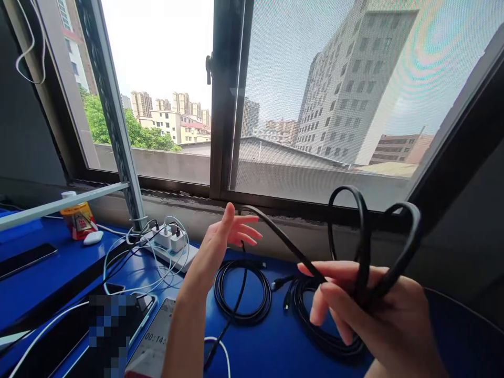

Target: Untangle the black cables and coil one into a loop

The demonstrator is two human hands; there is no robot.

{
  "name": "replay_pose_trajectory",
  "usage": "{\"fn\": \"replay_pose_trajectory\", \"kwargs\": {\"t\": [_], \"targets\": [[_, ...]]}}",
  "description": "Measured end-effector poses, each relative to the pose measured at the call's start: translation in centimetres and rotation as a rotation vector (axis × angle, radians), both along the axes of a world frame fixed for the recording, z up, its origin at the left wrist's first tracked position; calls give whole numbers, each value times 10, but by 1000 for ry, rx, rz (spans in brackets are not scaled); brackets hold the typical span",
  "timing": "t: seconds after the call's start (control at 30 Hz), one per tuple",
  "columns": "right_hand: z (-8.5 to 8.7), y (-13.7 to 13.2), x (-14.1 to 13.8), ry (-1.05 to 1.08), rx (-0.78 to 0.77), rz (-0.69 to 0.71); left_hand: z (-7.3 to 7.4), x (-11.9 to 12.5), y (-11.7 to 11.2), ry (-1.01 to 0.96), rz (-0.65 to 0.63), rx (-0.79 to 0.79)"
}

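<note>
My right hand (366, 310) is closed around loops of a black cable (362, 231), which arch up above the fingers. From that hand the cable runs up and left to my left hand (224, 239). The left hand is raised with its fingers stretched out, and the cable passes over or behind them. Below it, the cable hangs down toward the blue table (271, 346). A coiled black cable (242, 291) lies flat under the left hand. A second black coil (315, 325) lies under the right hand.
A white power strip (169, 244) with plugged chargers and white wires sits at the left by the window frame. Phones (23, 260) lie on the blue surface at the left. A yellow bottle (79, 218) and a white mouse (93, 238) stand near the sill.
</note>
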State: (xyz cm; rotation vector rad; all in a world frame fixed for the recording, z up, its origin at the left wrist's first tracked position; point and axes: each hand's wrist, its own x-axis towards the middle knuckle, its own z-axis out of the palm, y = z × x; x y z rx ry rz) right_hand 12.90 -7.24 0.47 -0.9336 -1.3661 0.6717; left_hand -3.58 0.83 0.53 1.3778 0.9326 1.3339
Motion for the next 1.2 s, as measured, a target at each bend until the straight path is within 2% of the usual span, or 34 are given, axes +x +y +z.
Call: {"fn": "replay_pose_trajectory", "kwargs": {"t": [0.1, 0.2, 0.3, 0.4, 0.5, 0.63, 0.83, 0.93, 1.1, 1.2], "targets": [[-1, -3, 9, -49, -223, 225, 4, 3, -5, -41, 45, -25], [-3, 1, 20, -183, -248, 329, 7, 3, -13, -114, 19, 30], [-6, 8, 27, -393, -188, 274, 7, 4, -21, -97, -65, 77], [-7, 16, 28, -510, -133, 235, 6, 10, -27, 3, -57, 86], [-7, 21, 25, -554, -84, 313, 7, 20, -31, 50, -1, 79], [-5, 21, 18, -580, -125, 365, 8, 29, -31, 4, 45, 87], [-4, 25, 15, -580, -183, 399, 12, 27, -33, -81, -22, 77], [-6, 28, 19, -491, -130, 303, 13, 24, -34, -142, -28, 133], [-9, 39, 30, -278, -28, -49, 13, 12, -34, -209, -54, 115], [-7, 45, 33, -113, 31, -195, 14, 4, -33, -204, -47, 111]]}}
